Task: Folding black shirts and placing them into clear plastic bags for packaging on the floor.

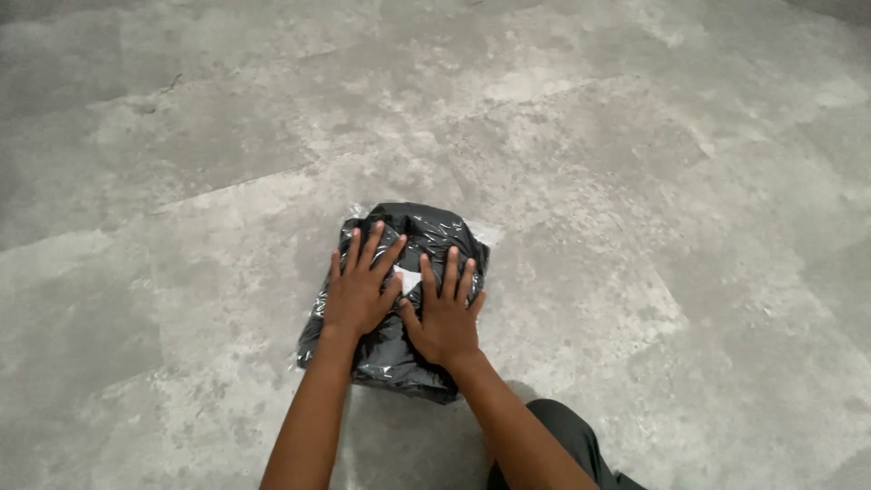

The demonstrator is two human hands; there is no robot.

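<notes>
Closest to the camera there's a dark grey trouser knee (567, 436) poking in at the bottom edge, just right of the two bare forearms. Both arms reach forward onto a clear plastic bag with a folded black garment inside (422, 236), lying flat on the mottled grey concrete floor (635, 181), roughly centre frame. The left hand (360, 289) is flat on the bag, fingers spread, palm down, not gripping anything. Same with the right hand (445, 315): open, fingers splayed, pressing on top, thumb nearly touching the left hand. Between them a small white rectangular label (409, 278) peeks out on the bag. The plastic is shiny and crinkled, with a clear edge sticking past the black fabric at the far right corner.
</notes>
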